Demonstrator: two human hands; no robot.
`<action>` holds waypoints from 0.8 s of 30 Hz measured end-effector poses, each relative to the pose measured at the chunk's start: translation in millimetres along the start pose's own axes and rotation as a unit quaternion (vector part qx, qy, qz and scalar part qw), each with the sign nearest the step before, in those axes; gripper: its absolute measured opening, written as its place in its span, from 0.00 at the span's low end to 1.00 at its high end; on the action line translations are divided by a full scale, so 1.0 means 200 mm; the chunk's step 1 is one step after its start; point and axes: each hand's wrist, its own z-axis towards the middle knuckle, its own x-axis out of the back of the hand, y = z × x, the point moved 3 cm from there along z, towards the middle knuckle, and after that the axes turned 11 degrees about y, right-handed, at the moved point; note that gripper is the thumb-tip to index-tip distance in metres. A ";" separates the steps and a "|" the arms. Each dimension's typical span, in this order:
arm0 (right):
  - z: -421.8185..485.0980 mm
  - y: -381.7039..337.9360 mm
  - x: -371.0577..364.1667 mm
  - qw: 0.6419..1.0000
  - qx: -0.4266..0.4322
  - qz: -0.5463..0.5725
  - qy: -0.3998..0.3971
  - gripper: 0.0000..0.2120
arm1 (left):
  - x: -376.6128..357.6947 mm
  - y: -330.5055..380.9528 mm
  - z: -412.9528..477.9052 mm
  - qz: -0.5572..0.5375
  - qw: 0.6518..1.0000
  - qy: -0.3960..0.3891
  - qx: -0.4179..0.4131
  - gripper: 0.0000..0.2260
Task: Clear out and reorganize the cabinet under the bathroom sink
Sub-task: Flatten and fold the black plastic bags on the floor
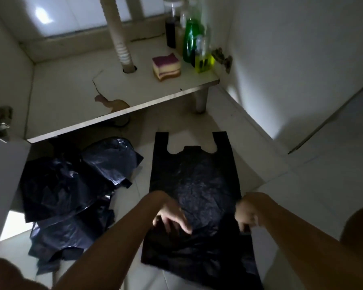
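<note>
- Light is dim. The near end of the flat black bag (pixel 197 174) runs out of frame at the bottom, and its near right corner is hidden behind your right forearm.
- The bag lies on the floor tiles in front of the cabinet, handles pointing toward it.
- Your left hand (pixel 172 220) presses on the bag's lower middle, fingers spread wide.
- Your right hand (pixel 247 216) has its fingers curled, pinching the bag's right edge, which lifts there.
- Crumpled black bags (pixel 71 185) are heaped just left of the flat one, partly under the cabinet floor (pixel 71 91).
- On that floor stand the drain hose (pixel 122 49), a striped sponge (pixel 166 66), a green bottle (pixel 190 38), a yellow bottle (pixel 203 61) and a dark jar (pixel 170 32). The labels are unreadable.
</note>
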 end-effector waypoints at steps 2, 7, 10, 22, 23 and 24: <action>0.03 -0.04 -0.01 0.996 0.054 -0.063 0.021 0.16 | 0.13 0.01 0.04 -0.002 0.989 0.142 -0.048 0.22; 0.18 -0.13 -0.09 0.978 0.125 -0.087 0.145 0.30 | 0.24 -0.11 0.25 0.071 0.894 0.442 -0.021 0.32; 0.26 -0.10 -0.19 0.971 0.125 -0.082 0.186 0.34 | 0.20 -0.19 0.37 0.098 0.876 0.473 0.013 0.34; 0.40 -0.12 -0.29 0.946 0.073 -0.106 0.298 0.37 | 0.26 -0.21 0.49 0.067 0.823 0.563 0.047 0.37; 0.40 -0.14 -0.28 0.942 0.068 -0.107 0.312 0.37 | 0.29 -0.20 0.49 0.062 0.817 0.572 0.047 0.37; 0.42 -0.16 -0.26 0.934 0.066 -0.102 0.335 0.36 | 0.33 -0.20 0.50 0.051 0.811 0.581 0.043 0.36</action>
